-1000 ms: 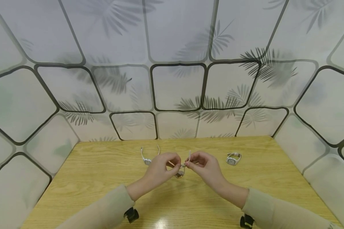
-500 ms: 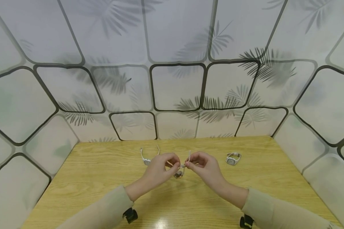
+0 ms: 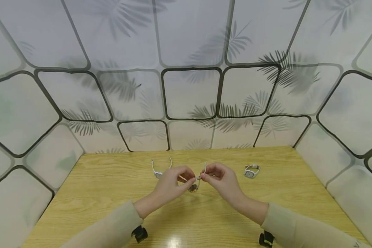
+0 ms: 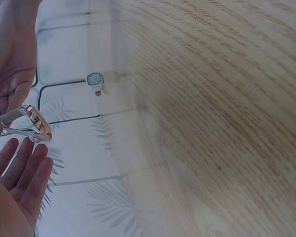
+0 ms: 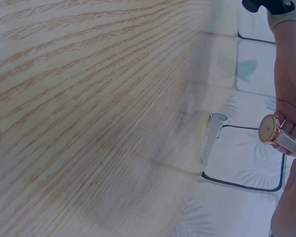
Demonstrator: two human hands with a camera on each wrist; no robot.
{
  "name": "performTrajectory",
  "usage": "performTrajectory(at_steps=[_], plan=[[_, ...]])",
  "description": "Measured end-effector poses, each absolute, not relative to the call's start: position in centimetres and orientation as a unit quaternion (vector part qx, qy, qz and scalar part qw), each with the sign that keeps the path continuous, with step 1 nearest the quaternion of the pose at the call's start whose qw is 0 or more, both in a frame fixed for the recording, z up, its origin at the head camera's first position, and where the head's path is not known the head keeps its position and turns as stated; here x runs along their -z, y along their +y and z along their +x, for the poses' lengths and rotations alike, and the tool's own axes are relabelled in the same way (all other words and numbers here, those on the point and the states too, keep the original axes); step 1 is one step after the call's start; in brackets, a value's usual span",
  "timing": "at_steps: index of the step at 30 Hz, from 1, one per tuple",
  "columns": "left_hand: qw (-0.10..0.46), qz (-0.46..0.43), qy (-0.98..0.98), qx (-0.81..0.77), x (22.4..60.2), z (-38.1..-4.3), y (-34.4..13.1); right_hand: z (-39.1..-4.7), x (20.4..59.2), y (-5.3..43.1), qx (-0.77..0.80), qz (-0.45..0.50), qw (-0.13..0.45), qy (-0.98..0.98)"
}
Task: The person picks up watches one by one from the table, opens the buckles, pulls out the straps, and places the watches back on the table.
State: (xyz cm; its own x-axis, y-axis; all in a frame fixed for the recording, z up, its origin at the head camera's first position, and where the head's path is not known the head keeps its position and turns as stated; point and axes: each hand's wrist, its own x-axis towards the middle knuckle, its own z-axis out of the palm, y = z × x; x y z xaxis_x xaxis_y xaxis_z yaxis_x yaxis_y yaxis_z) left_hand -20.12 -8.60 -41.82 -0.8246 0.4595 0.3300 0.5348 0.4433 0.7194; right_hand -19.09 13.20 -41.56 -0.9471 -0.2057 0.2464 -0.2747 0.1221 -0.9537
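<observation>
Between my two hands hangs a wristwatch (image 3: 193, 188) with a rose-gold case and a white strap, held over the table's middle. My left hand (image 3: 170, 184) pinches the strap at its fastening from the left, thumb against fingertips. My right hand (image 3: 225, 182) pinches it from the right, and a strap end stands up above its fingertips. The strap makes a loop, with the case (image 5: 268, 129) hanging at the lower end in the head view. In the left wrist view the case (image 4: 38, 122) shows edge-on beyond the left fingers (image 4: 27, 170). Fingertips hide part of the fastening.
A white watch (image 3: 158, 175) with its strap unfastened lies behind the left hand. Another white watch (image 3: 249, 173), its strap looped, lies at the right. The wooden table (image 3: 111, 193) meets patterned walls (image 3: 192, 93) at the back and sides. A dark wrist camera (image 3: 139, 234) sits below the left sleeve.
Both hands stay almost in place on the strap. The left fingertips have come slightly closer to the right ones at the fastening, and the hanging case has turned a little.
</observation>
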Motion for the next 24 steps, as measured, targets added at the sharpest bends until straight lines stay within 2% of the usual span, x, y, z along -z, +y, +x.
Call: performTrajectory(at_steps=[24], plan=[[-0.001, -0.269, -0.832, 0.486, 42.11, -20.16, -8.73, -19.42, 41.09, 13.17, -0.656, 0.144, 0.008, -0.741]])
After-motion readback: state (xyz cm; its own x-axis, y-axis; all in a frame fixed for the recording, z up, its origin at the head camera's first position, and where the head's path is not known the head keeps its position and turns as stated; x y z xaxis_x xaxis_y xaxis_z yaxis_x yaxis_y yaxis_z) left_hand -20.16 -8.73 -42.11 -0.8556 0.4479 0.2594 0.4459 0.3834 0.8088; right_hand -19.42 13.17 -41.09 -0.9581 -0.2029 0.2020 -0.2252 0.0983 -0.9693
